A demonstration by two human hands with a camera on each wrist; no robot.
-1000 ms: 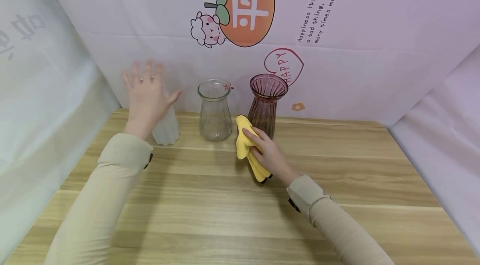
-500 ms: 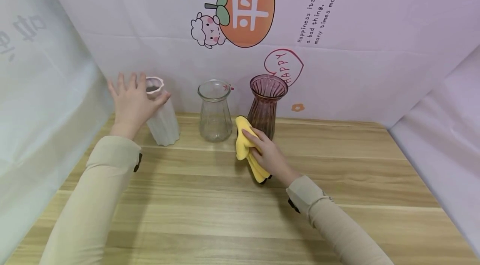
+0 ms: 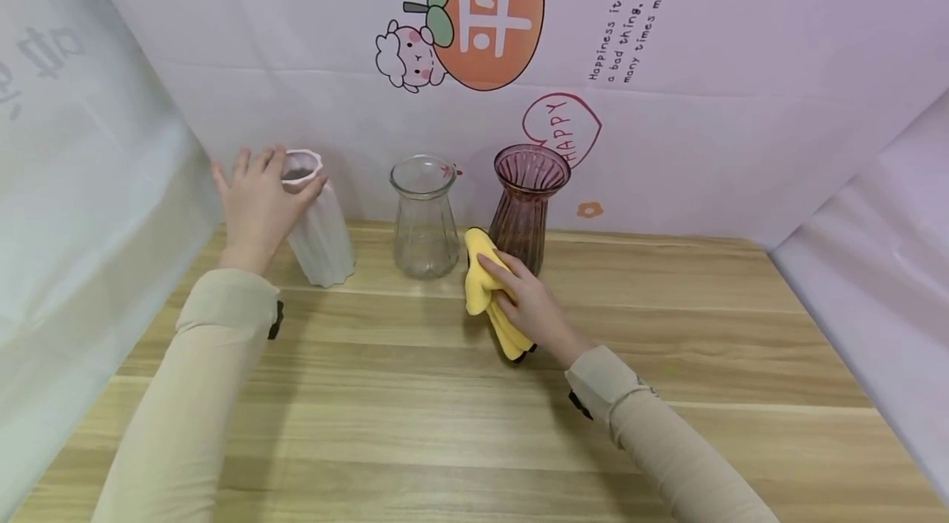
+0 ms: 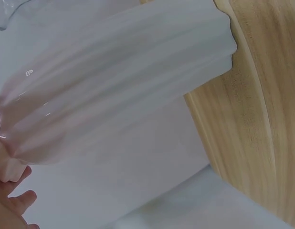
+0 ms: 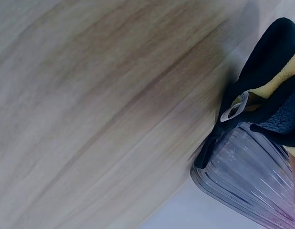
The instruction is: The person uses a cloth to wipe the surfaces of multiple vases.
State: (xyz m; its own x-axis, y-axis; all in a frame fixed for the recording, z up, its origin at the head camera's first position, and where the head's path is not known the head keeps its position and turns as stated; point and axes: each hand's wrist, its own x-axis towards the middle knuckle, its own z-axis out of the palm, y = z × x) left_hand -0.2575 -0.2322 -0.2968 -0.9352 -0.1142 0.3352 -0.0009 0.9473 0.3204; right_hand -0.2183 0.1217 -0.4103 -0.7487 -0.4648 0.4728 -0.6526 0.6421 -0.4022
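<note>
At the left of the head view my left hand [image 3: 259, 206] pinches the rim of a white fluted vase [image 3: 324, 243], thumb across the front of the mouth. The left wrist view shows the vase [image 4: 119, 71] lengthwise, its base on the wood, with fingertips [image 4: 24, 202] beside the rim. My right hand [image 3: 535, 305] grips a folded yellow cloth [image 3: 482, 272] with dark edging. That cloth lies in front of a purple ribbed glass vase [image 3: 525, 218] and hides part of it. In the right wrist view, the cloth's dark side [image 5: 276, 52] meets the glass.
Between the two held things stands a clear glass vase [image 3: 426, 235]. All three vases are near the back edge of the wooden table [image 3: 415, 432]. A white printed sheet [image 3: 296, 37] rises behind, and white cloth walls stand on both sides.
My left hand has come down and left from above the white vase onto its rim, and the thumb has closed in. The right hand and the yellow cloth have stayed put.
</note>
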